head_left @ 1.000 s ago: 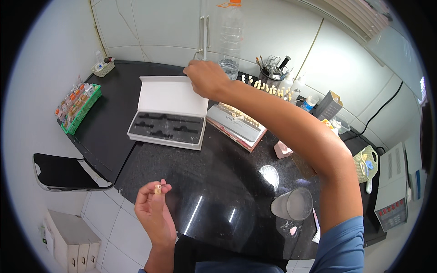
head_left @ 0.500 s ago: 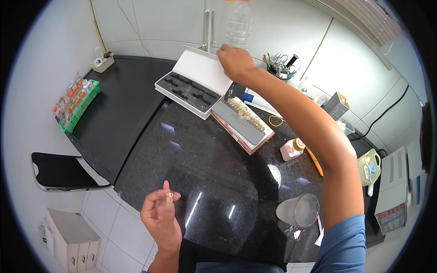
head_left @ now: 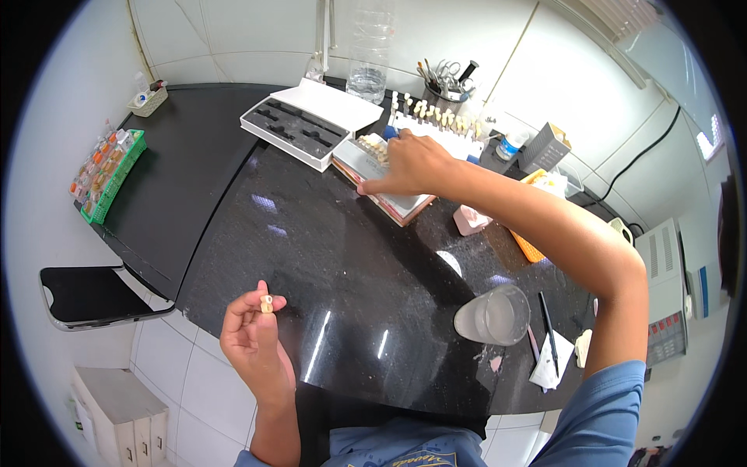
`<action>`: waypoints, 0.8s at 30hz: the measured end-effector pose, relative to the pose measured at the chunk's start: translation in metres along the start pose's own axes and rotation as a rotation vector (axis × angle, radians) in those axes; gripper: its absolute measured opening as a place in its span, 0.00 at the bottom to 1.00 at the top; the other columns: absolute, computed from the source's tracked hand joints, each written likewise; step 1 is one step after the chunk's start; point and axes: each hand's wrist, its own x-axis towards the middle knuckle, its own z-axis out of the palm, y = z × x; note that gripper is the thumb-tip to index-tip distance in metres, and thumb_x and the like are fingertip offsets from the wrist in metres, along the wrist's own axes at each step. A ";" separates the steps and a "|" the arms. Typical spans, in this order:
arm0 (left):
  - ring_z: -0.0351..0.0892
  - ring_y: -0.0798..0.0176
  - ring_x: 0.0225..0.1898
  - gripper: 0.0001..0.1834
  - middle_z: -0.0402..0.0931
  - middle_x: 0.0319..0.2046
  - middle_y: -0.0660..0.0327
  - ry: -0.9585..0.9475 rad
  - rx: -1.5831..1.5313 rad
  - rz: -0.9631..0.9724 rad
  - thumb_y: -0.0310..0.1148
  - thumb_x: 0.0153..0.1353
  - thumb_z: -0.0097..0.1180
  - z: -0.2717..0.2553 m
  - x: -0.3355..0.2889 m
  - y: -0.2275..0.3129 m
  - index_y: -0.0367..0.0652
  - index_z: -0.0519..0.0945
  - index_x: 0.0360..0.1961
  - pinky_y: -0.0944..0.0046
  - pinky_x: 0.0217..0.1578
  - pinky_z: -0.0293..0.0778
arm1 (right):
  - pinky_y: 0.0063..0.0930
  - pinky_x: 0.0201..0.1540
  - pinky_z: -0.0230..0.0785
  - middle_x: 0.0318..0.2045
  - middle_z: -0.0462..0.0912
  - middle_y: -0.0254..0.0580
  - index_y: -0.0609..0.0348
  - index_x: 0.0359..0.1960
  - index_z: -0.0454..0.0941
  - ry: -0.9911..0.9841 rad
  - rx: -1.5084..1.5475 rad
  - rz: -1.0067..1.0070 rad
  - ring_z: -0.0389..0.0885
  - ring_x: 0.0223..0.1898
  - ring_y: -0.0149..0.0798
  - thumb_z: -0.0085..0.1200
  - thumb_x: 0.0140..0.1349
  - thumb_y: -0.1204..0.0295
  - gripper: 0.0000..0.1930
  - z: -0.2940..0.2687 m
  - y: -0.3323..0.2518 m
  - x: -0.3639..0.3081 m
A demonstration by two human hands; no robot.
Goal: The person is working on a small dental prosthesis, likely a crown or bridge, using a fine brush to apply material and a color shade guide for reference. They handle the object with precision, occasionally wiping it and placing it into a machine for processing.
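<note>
My left hand (head_left: 261, 342) is raised over the near left of the counter. Thumb and fingers pinch a small cream tooth-coloured piece (head_left: 267, 304), apparently a dental crown. My right hand (head_left: 412, 165) reaches far across and spans a grey tooth shade guide (head_left: 366, 165) lying on a flat box (head_left: 401, 215). The thumb rests at the guide's near edge, while the fingers curl at its far side, covering part of its row of tabs. Behind that hand, a second shade guide (head_left: 443, 128) with a white base holds several upright tooth tabs.
An open white case (head_left: 327, 159) with black foam lies left of the shade guides, before a clear plastic bottle (head_left: 369, 78). A cloudy glass (head_left: 494, 315) stands at right, near a black-handled brush (head_left: 548, 331). A pink bottle (head_left: 471, 220) sits beneath my right forearm. A green basket (head_left: 117, 179) is far left.
My right hand has come down from beside the plastic bottle onto the grey shade guide. The left hand still pinches the small piece. The view has shifted, revealing the second shade guide.
</note>
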 end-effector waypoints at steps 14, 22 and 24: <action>0.81 0.66 0.39 0.10 0.80 0.34 0.59 0.013 -0.030 -0.019 0.27 0.64 0.59 -0.002 -0.019 0.010 0.35 0.78 0.44 0.43 0.68 0.63 | 0.38 0.53 0.77 0.51 0.74 0.63 0.83 0.58 0.66 -0.062 0.043 -0.373 0.79 0.51 0.56 0.68 0.45 0.45 0.51 0.005 -0.063 -0.081; 0.83 0.65 0.38 0.10 0.81 0.34 0.58 -0.049 -0.054 -0.025 0.25 0.61 0.60 -0.005 -0.031 0.010 0.35 0.79 0.43 0.43 0.69 0.60 | 0.38 0.55 0.76 0.52 0.74 0.64 0.83 0.61 0.65 -0.073 -0.003 -0.335 0.78 0.52 0.56 0.66 0.49 0.46 0.50 -0.015 -0.061 -0.079; 0.83 0.66 0.37 0.10 0.81 0.34 0.58 -0.048 -0.039 -0.017 0.26 0.61 0.61 -0.006 -0.031 0.008 0.35 0.79 0.43 0.43 0.70 0.59 | 0.38 0.55 0.76 0.51 0.74 0.64 0.83 0.60 0.65 -0.121 -0.009 -0.297 0.79 0.51 0.56 0.65 0.49 0.46 0.50 -0.029 -0.047 -0.062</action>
